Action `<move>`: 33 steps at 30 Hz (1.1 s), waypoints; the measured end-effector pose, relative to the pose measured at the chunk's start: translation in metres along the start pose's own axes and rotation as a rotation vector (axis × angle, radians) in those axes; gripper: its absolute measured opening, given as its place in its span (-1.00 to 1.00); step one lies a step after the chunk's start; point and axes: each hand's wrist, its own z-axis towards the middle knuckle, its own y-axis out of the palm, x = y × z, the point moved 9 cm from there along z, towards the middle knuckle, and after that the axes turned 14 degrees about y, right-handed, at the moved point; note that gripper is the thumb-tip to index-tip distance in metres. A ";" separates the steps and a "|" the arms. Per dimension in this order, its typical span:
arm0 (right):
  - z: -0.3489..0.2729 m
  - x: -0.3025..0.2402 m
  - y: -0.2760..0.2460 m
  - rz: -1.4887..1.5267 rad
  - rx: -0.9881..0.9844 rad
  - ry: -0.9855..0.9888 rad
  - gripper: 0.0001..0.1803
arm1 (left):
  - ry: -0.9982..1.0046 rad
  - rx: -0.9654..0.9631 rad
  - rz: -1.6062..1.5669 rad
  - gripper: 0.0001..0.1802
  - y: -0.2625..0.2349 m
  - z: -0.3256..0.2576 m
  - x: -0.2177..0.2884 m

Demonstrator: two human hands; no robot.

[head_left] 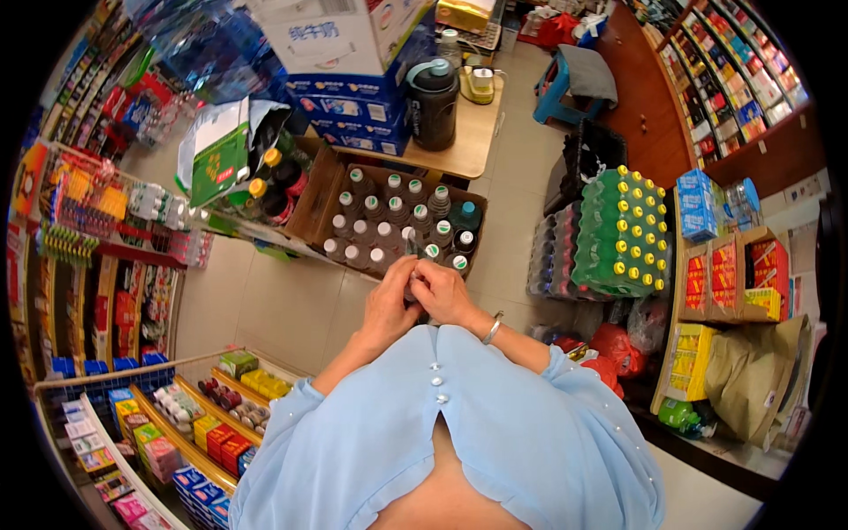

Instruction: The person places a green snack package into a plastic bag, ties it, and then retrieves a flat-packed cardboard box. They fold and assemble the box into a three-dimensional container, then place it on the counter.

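My left hand [389, 305] and my right hand [446, 293] are pressed together in front of my chest, fingers closed around a small clear object [412, 250] that pokes up between them. It may be a bottle top or a piece of plastic wrap; too little shows to tell. A bracelet [492, 329] sits on my right wrist. Just beyond my hands stands an open cardboard box [318, 190] filled with several dark bottles [380, 231] with white caps and a few with teal caps.
Shrink-wrapped packs of green bottles with yellow caps [623, 234] are stacked at right. A wooden table [468, 132] carries a big dark jug [433, 102] and blue cartons [353, 97]. Snack shelves [97, 230] line the left; a wire rack of small goods [203, 424] stands at lower left.
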 end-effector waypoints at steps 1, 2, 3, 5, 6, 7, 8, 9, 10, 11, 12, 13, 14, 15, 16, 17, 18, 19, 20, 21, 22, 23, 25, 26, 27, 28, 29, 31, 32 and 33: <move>-0.001 0.002 -0.001 0.017 0.004 0.011 -0.88 | 0.015 -0.023 0.054 -0.49 0.000 -0.001 -0.005; -0.001 0.004 -0.001 0.033 0.009 0.022 -0.89 | 0.029 -0.047 0.108 -0.52 0.001 -0.003 -0.008; -0.001 0.005 -0.002 0.051 0.017 0.034 -0.89 | 0.004 -0.050 0.091 -0.53 0.000 -0.003 -0.009; -0.003 0.009 -0.004 0.168 0.010 0.115 -0.92 | -0.045 -0.057 0.053 -0.56 -0.001 -0.005 -0.010; -0.004 0.013 -0.003 0.226 0.005 0.153 -0.92 | -0.053 -0.055 0.054 -0.55 -0.001 -0.007 -0.010; -0.005 0.018 -0.003 0.283 0.001 0.191 -0.93 | -0.036 -0.029 0.056 -0.55 -0.003 -0.008 -0.009; -0.004 0.026 0.000 0.334 0.001 0.179 -0.94 | -0.018 -0.003 0.057 -0.55 -0.004 -0.009 -0.008; -0.004 0.031 0.001 0.390 -0.013 0.226 -0.93 | 0.003 0.022 0.059 -0.55 -0.006 -0.009 -0.007; -0.004 0.036 0.002 0.445 -0.026 0.274 -0.93 | 0.010 0.030 0.049 -0.56 -0.006 -0.011 -0.010; -0.005 0.040 0.004 0.500 -0.038 0.322 -0.92 | 0.017 0.038 0.038 -0.57 -0.006 -0.013 -0.013; -0.006 0.038 0.005 0.593 -0.044 0.369 -0.90 | 0.024 0.043 0.028 -0.57 -0.007 -0.015 -0.014; -0.005 0.039 0.007 0.664 -0.057 0.384 -0.90 | 0.049 0.059 0.030 -0.60 -0.009 -0.014 -0.013; -0.005 0.040 0.008 0.734 -0.070 0.400 -0.90 | 0.073 0.075 0.031 -0.62 -0.012 -0.013 -0.013; -0.005 0.041 0.010 0.809 -0.078 0.416 -0.90 | 0.099 0.085 0.032 -0.64 -0.015 -0.011 -0.013; -0.004 0.042 0.010 0.831 -0.070 0.437 -0.88 | 0.102 0.078 0.036 -0.66 -0.017 -0.010 -0.016; -0.004 0.039 0.011 0.819 -0.077 0.429 -0.88 | 0.104 0.070 0.040 -0.68 -0.017 -0.008 -0.020; -0.003 0.036 0.012 0.810 -0.081 0.418 -0.88 | 0.111 0.060 0.046 -0.70 -0.018 -0.006 -0.024; -0.001 0.033 0.012 0.801 -0.089 0.404 -0.88 | -0.054 0.134 -0.157 -0.72 -0.016 -0.015 -0.052; 0.002 0.030 0.008 0.729 -0.118 0.364 -0.87 | -0.221 0.205 -0.360 -0.74 -0.007 -0.030 -0.087; 0.007 0.029 -0.003 0.751 -0.056 0.356 -0.87 | -0.393 0.271 -0.562 -0.75 -0.001 -0.043 -0.111; 0.012 0.035 -0.017 0.727 0.004 0.338 -0.87 | -0.575 0.322 -0.761 -0.79 -0.009 -0.041 -0.116; 0.016 0.041 -0.032 0.702 0.064 0.322 -0.85 | -0.601 0.414 -0.865 -0.81 -0.019 -0.040 -0.125; 0.015 0.053 -0.053 0.623 0.129 0.374 -0.79 | -0.631 0.556 -1.036 -0.78 -0.034 -0.035 -0.140; 0.014 0.069 -0.054 0.614 0.100 0.403 -0.61 | -0.647 0.550 -1.105 -0.77 -0.036 -0.029 -0.141; 0.011 0.078 -0.050 0.632 0.081 0.451 -0.57 | -0.663 0.545 -1.172 -0.75 -0.035 -0.023 -0.141; 0.005 0.085 -0.045 0.650 0.063 0.499 -0.54 | -0.650 0.517 -1.201 -0.73 -0.032 -0.016 -0.140; 0.000 0.092 -0.042 0.670 0.044 0.546 -0.50 | -0.642 0.475 -1.218 -0.72 -0.026 -0.008 -0.136; -0.006 0.090 -0.033 0.773 -0.020 0.578 -0.30 | -0.636 0.381 -1.252 -0.71 -0.008 0.004 -0.124; -0.007 0.092 -0.030 0.835 -0.064 0.589 -0.29 | -0.639 0.319 -1.183 -0.69 0.002 0.008 -0.121; -0.009 0.095 -0.028 0.899 -0.114 0.597 -0.29 | -0.624 0.231 -1.193 -0.67 0.015 0.014 -0.112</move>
